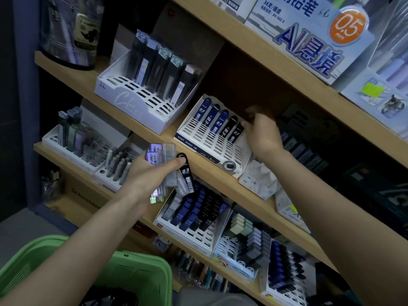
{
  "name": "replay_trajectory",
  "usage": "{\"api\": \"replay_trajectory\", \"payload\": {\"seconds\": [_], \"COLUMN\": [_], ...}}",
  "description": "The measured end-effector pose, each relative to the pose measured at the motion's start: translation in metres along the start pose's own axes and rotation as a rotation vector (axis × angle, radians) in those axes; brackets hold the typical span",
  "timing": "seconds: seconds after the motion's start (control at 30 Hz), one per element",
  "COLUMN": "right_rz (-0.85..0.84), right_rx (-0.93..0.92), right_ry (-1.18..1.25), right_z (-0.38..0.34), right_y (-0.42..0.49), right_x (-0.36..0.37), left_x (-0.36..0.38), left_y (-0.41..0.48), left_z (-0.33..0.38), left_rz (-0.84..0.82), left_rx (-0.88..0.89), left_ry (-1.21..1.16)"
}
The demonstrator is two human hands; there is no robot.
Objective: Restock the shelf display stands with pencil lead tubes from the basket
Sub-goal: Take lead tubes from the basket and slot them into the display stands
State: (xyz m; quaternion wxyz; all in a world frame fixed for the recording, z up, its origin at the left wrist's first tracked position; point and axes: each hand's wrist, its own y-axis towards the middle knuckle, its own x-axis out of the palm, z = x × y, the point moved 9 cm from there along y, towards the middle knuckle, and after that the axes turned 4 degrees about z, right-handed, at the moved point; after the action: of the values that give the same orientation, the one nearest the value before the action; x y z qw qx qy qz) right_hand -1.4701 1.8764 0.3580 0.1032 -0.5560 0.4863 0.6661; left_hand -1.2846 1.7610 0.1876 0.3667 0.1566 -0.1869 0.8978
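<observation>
Fingers (245, 124) of right hand (263, 134) pinch a black tube (236, 134); left hand (143, 176) grips flat plastic tubes (169, 155)

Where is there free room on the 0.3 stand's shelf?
Front slot rows of the 0.3 stand, below its five back-row tubes, are empty. So are front slots of the white stand to its left. Crowded: right hand and dark boxes at its right.
</observation>
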Motion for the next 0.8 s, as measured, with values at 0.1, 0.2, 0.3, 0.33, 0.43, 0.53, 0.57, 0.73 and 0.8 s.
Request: {"api": "replay_trajectory", "payload": {"seconds": [0.1,0.2,0.3,0.33,0.43,0.53,0.57,0.73,0.8], "right_rz": [0.041,-0.251,-0.511,-0.538,-0.587,-0.658,-0.688,-0.779,-0.774], "right_rx": [-0.223,-0.299,-0.116,-0.076,-0.058,-0.018,0.008,0.021,0.016], "right_ry": [0.187,0.326,0.588,0.649,0.748,0.822,0.840,0.806,0.800], "right_z": [-0.051,-0.091,-0.099,-0.098,-0.097,-0.091,-0.087,-0.071,-0.064], "right_y": [-0.035,-0.079,-0.103,-0.107,-0.114,-0.122,-0.124,-0.125,-0.119], "right_x": [-0.013,0.007,0.025,0.025,0.018,0.011,0.008,-0.003,-0.011], "left_x": [0.000,0.001,0.001,0.001,0.003,0.007,0.008,0.026,0.034], "left_y": [-0.003,-0.009,-0.015,-0.018,-0.027,-0.036,-0.039,-0.047,-0.047], "left_z": [0.003,0.009,0.016,0.018,0.025,0.022,0.020,0.018,0.022], "left_rz": [0.003,-0.004,-0.019,-0.029,-0.076,-0.121,-0.128,-0.167,-0.170], "left_rx": [0.007,0.031,0.063,0.075,0.112,0.105,0.092,0.055,0.051], "left_ry": [-0.004,-0.010,-0.017,-0.006,0.061,0.117,0.130,0.145,0.133]}}
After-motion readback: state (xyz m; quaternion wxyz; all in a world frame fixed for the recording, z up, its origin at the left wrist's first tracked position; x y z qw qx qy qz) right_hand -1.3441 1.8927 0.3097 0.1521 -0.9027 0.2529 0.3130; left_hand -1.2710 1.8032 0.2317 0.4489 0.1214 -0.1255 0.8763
